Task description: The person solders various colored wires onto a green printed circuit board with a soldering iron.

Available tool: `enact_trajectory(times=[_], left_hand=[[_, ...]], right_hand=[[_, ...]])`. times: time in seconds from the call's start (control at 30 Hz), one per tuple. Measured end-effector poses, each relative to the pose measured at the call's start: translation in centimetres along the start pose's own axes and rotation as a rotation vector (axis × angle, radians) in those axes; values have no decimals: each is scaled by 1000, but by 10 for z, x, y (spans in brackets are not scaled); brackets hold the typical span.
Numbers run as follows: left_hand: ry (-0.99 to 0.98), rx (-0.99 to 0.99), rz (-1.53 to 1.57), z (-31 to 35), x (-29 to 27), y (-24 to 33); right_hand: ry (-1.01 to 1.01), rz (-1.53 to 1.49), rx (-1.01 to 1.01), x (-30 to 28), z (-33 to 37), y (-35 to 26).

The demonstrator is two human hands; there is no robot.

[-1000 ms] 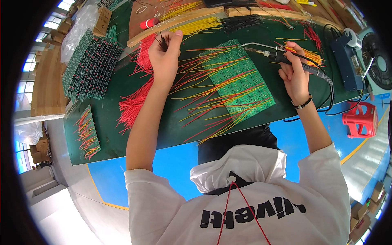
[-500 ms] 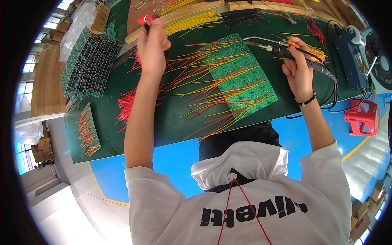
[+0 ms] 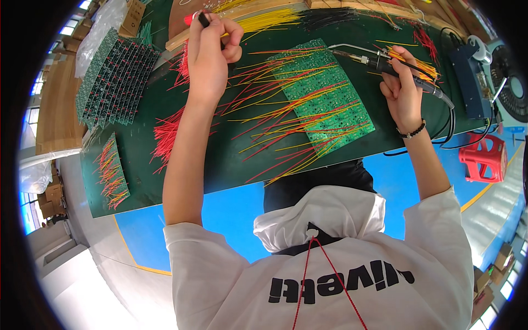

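Note:
High on the left, my left hand (image 3: 212,58) is closed round a slim black-and-red tool (image 3: 203,20); its kind is hard to make out. My right hand (image 3: 404,93) grips a soldering iron (image 3: 379,63) with a thin bent metal tube along it. The iron's tip points left, by the upper right corner of a green circuit board panel (image 3: 330,104). Rows of red and yellow wires (image 3: 269,118) stick out from that panel toward the left. Beside my left forearm lies a bundle of loose red wires (image 3: 168,137).
Stacked circuit boards (image 3: 115,80) stand at the left, with a smaller wired board (image 3: 114,176) nearer. Yellow wires (image 3: 269,22) and black wires (image 3: 327,21) lie along the back. A blue box-shaped unit (image 3: 472,80) and a fan (image 3: 511,82) are at the right, above a red stool (image 3: 484,158).
My left hand has turned with its tool, so more of the black part and less of the red shows. The right hand keeps the iron almost still. The view has shifted slightly.

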State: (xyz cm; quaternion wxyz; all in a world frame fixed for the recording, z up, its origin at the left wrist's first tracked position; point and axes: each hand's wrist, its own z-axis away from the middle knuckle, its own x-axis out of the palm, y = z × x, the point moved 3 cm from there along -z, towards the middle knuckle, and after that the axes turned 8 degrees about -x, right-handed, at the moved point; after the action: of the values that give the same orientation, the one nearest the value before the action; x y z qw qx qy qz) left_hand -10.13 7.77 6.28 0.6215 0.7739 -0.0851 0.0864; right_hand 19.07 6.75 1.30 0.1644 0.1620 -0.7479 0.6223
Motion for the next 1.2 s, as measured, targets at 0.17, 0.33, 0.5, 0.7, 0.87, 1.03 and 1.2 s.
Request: enact_trajectory(times=[0.17, 0.33, 0.5, 0.7, 0.87, 1.03, 1.2], left_hand=[[-37, 81, -391, 6, 14, -8], [-56, -18, -807, 9, 31, -15], [-28, 250, -946, 2, 52, -33], [56, 371, -985, 9, 53, -53], [15, 363, -1004, 12, 58, -56], [-45, 429, -1161, 12, 61, -55], [-144, 515, -1131, 9, 54, -58]], right_hand=[[-6, -28, 9, -1, -4, -3], [-85, 40, -9, -6, -21, -9], [-87, 74, -53, -13, -27, -8], [19, 27, -38, -20, -28, -4], [76, 62, -40, -22, -27, -2], [28, 0, -70, -26, -27, -3], [6, -16, -58, -22, -23, -2]])
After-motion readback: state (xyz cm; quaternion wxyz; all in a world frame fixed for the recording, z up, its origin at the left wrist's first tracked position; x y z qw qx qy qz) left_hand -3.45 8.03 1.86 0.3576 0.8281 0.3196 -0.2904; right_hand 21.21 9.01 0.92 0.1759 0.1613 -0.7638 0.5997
